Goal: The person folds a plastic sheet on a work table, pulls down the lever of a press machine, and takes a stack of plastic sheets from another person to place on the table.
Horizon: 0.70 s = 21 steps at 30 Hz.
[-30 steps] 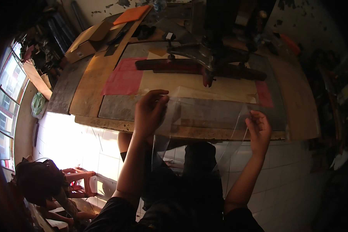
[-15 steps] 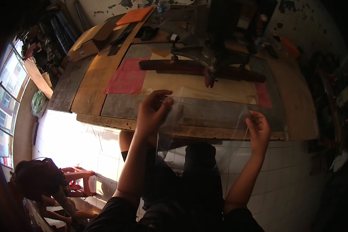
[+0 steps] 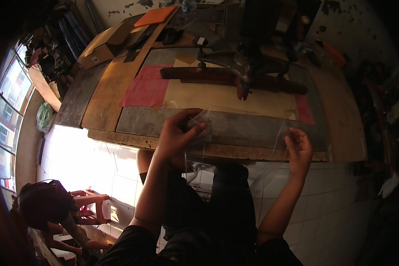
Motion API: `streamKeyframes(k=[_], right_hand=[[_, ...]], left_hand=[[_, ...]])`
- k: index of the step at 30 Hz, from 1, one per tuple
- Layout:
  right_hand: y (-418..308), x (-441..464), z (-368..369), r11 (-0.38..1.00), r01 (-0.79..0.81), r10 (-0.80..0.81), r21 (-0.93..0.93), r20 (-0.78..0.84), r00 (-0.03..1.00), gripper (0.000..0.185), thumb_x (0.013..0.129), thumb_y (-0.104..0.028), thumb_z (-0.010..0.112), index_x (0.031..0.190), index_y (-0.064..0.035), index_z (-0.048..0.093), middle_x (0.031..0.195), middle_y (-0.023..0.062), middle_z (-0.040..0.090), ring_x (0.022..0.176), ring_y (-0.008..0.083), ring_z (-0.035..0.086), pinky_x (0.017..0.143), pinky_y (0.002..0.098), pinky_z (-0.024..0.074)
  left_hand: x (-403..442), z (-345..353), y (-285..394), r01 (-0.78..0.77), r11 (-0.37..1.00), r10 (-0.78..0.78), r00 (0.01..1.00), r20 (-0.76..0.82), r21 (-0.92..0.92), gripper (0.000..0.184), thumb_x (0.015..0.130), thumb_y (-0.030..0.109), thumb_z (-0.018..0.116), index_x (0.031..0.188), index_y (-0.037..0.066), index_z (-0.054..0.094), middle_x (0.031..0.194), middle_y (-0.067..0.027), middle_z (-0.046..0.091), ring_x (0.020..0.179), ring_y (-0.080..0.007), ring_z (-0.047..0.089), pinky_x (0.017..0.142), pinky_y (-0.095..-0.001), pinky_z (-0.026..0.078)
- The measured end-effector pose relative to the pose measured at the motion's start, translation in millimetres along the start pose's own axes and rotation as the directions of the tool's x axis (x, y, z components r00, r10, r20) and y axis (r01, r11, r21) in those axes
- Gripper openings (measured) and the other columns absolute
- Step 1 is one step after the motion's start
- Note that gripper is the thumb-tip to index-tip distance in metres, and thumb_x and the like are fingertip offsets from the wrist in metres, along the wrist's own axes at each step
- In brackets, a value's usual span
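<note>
A thin clear plastic sheet hangs between my two hands in front of the table edge, its lower part drooping over my lap. My left hand grips its upper left corner; thumb and forefinger stand a little apart, with folds of plastic around them. On the other side my right hand pinches the sheet's right edge. Beyond the hands, a cream sheet lies flat on the grey board, between a pink-red piece at left and a smaller one at right.
A dark metal machine arm with a long bar stands over the cream sheet. Cardboard boxes and an orange folder sit at the back left. A person bends beside a red stool at lower left.
My left hand has shifted slightly right and down, and its thumb and forefinger have spread. The plastic's upper left corner has dropped and folded. My right hand has barely moved.
</note>
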State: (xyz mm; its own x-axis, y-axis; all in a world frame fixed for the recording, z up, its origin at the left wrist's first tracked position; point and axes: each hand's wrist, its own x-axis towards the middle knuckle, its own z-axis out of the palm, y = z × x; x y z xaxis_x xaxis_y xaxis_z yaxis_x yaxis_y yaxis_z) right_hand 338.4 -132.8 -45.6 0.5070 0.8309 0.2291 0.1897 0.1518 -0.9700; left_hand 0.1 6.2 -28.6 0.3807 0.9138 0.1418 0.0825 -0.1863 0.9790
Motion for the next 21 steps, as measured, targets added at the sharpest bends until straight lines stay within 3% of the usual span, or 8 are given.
streamKeyframes(k=[11, 21], right_hand=[[-3.9, -1.3, 2.1, 1.000, 0.000, 0.000, -0.011, -0.008, 1.000, 0.028, 0.096, -0.007, 0.072, 0.122, 0.0003, 0.064, 0.118, 0.0061, 0.065, 0.110, 0.0127, 0.060, 0.097, 0.0266, 0.0501], [-4.3, -1.8, 2.1, 0.999, -0.001, 0.001, -0.034, -0.005, 1.000, 0.029, 0.096, -0.006, 0.072, 0.122, 0.0001, 0.064, 0.116, 0.0059, 0.065, 0.108, 0.0123, 0.060, 0.096, 0.0264, 0.0509]], left_hand=[[0.0, 3.3, 2.3, -0.017, 0.998, 0.018, 1.000, 0.012, -0.060, 0.041, 0.091, 0.010, 0.078, 0.128, -0.001, 0.064, 0.115, -0.0089, 0.073, 0.104, -0.0124, 0.068, 0.092, -0.0273, 0.053], [-0.4, 3.8, 3.3, -0.036, 0.998, 0.036, 0.999, 0.006, -0.054, 0.040, 0.091, 0.011, 0.078, 0.127, 0.000, 0.064, 0.112, -0.0077, 0.073, 0.103, -0.0102, 0.066, 0.089, -0.0258, 0.052]])
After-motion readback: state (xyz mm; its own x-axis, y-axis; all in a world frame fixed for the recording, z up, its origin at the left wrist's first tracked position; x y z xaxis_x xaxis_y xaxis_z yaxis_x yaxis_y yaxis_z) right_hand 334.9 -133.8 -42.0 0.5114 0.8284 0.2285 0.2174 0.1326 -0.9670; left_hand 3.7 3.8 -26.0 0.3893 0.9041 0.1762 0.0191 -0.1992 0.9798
